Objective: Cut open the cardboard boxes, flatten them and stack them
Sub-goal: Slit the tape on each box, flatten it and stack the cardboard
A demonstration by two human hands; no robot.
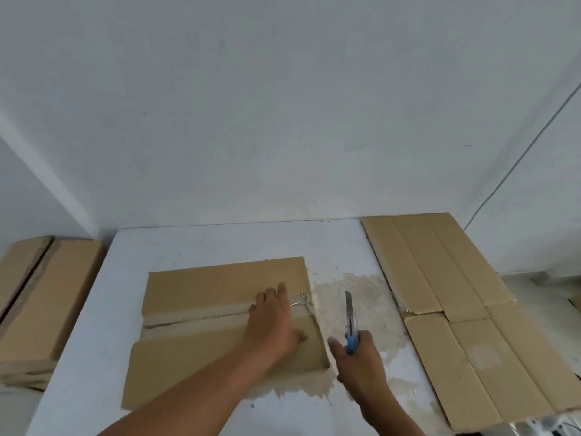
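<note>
Roughly midway, I reckon: box [220, 309] mid-counter [188, 243], top seam looks slit. Left hand [273, 322] flat on it, grip apart. Right hand [361, 363] grip clamped on knife [350, 322] just beside it. Flattened sheets [456, 294] lie right, unflattened boxes [47, 303] left.

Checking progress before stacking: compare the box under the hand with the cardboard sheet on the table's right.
The box has a boxy form, top seam slit; the cardboard sheet lies opened out flat. The left hand presses the box; the sheet lies untouched to its right. Both are plain brown cardboard.
</note>
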